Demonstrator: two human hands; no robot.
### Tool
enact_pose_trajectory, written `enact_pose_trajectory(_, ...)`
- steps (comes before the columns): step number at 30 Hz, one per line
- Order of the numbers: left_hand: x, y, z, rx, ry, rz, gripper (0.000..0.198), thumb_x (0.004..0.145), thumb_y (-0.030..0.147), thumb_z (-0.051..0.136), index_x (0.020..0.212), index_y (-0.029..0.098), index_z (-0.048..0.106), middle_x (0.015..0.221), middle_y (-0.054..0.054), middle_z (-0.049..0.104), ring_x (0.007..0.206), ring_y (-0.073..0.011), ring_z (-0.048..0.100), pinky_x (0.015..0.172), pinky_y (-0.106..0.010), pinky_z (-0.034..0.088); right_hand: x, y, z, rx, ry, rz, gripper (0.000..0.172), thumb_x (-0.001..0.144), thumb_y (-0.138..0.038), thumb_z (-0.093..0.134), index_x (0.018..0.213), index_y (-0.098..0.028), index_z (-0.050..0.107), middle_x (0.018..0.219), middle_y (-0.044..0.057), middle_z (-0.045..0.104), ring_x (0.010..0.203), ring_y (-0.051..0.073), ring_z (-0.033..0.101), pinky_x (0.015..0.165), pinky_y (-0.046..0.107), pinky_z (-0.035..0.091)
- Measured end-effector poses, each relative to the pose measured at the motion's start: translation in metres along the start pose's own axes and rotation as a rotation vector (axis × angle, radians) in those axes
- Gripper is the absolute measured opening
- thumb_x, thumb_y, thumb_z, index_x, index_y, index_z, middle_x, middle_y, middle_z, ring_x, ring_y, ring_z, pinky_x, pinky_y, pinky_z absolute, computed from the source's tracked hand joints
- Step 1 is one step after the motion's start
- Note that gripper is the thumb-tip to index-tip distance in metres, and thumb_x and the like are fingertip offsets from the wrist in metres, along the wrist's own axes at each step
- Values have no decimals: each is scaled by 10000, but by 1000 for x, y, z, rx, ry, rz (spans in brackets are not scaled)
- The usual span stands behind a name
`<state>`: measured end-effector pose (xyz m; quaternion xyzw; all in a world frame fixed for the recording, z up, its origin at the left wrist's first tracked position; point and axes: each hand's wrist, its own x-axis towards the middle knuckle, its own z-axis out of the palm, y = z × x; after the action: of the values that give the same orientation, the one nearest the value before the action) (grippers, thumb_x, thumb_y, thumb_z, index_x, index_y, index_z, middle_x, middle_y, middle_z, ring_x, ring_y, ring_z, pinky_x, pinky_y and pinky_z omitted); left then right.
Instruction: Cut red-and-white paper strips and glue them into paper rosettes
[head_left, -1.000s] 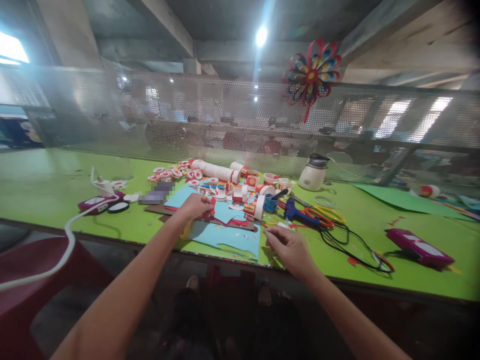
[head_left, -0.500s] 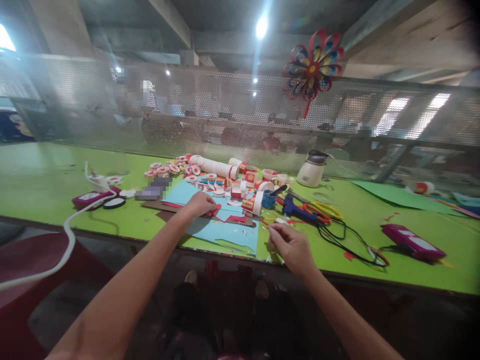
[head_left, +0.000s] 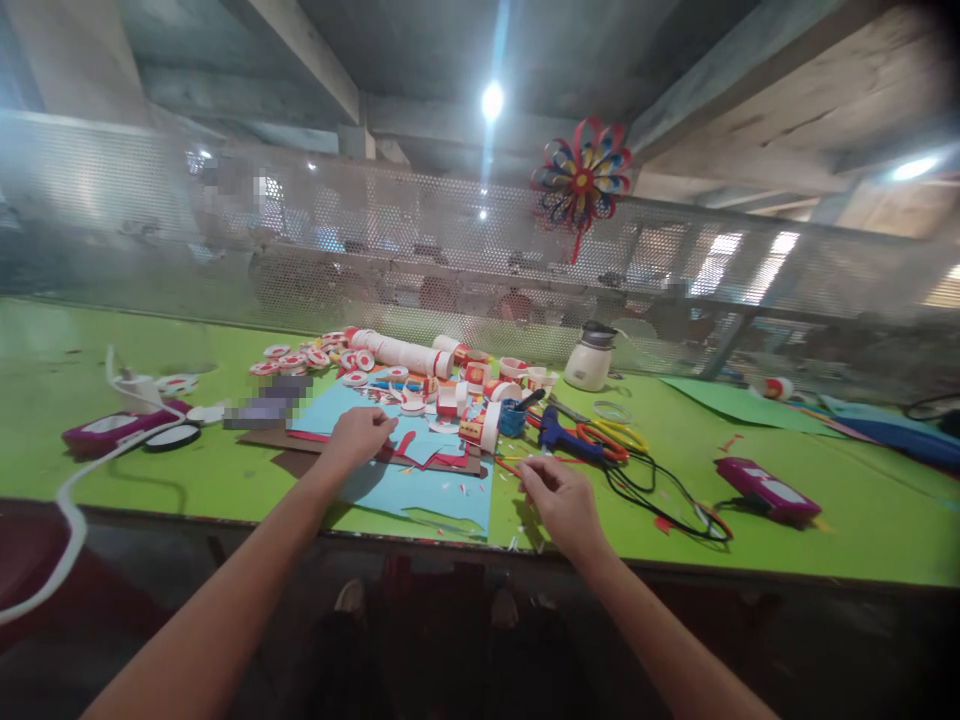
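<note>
Head view: your left hand point(head_left: 360, 437) and right hand point(head_left: 559, 497) have narrowed fingers (whether either grips anything, I cannot tell). Beside the left, a curved red paper strip point(head_left: 406, 443) lies on the jagged-cut blue sheet point(head_left: 322, 405); likely light, easily creased, best pinched by one end.

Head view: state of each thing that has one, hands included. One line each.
Left hand: fingers bent; grip unclear
Right hand: thumb and forefinger close together; grip unclear
Red paper piece: cut loose, beside left hand
Lower light-blue sheet: flat, near edge ragged
Blue glue gun: lying down; on or off unclear
Blue pot: upright
Jug: upright, lid on
Ceiling light: lit
</note>
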<state>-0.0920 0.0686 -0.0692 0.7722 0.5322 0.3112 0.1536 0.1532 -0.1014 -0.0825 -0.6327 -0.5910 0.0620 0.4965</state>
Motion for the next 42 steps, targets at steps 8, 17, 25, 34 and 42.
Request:
enact_pose_trajectory(8,-1,-1,2,135,11,35,318,783,411,460,551,199,512,598,-61,589,606,-191,515,552,-270,255,68,-2,27,-173,-148,3,134,597,-290,717,600,-157,703,523,35,620,494,165,526,488,253,342)
enact_pose_trajectory(17,-3,4,0,94,5,15,319,788,423,440,600,197,563,606,-46,630,636,-193,555,582,-270,307,68,-2,-6,-52,-143,-87,280,745,-379,579,671,-132,688,591,6,595,528,117,475,498,236,342)
enact_pose_trajectory(25,-8,12,0,0,124,66,312,787,408,444,615,190,587,604,-25,647,624,-176,571,588,-256,341,60,0,-47,133,29,-16,298,728,-398,658,780,-108,706,525,-31,491,463,82,369,439,227,281)
enact_pose_trajectory(34,-3,10,-22,-216,340,8,267,732,386,520,665,158,641,592,-24,649,573,-155,582,590,-239,398,38,9,-45,68,16,-71,255,764,-352,612,757,-112,699,621,16,594,548,129,486,512,244,371)
enact_pose_trajectory(42,-8,13,-25,-56,232,75,243,742,329,519,723,158,691,693,-36,693,666,-176,619,665,-259,440,35,23,-20,25,-41,-105,259,775,-364,593,719,-133,695,632,35,632,571,164,538,533,257,403)
